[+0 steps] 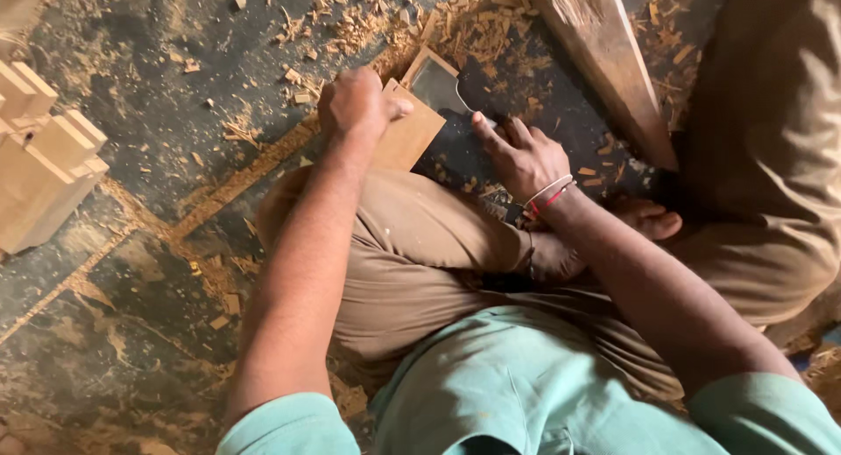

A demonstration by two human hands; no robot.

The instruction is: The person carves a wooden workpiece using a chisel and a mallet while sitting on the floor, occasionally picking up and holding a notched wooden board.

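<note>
Left hand point(355, 103) grip closed on the upper edge of a flat wooden piece point(407, 133), standing it tilted on the floor point(149, 148) to steady it. Right hand point(521, 157) grip partly open, fingers on a dark blade point(448, 91) against the piece. Shavings point(455, 21) around.

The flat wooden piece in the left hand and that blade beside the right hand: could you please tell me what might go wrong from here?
1. The right hand rests its fingers on the metal blade; a slip could cut them.
2. The left hand grips the flat wooden piece close to the blade, so it could be struck.
3. Wood shavings litter the floor, so the piece might slide.
</note>
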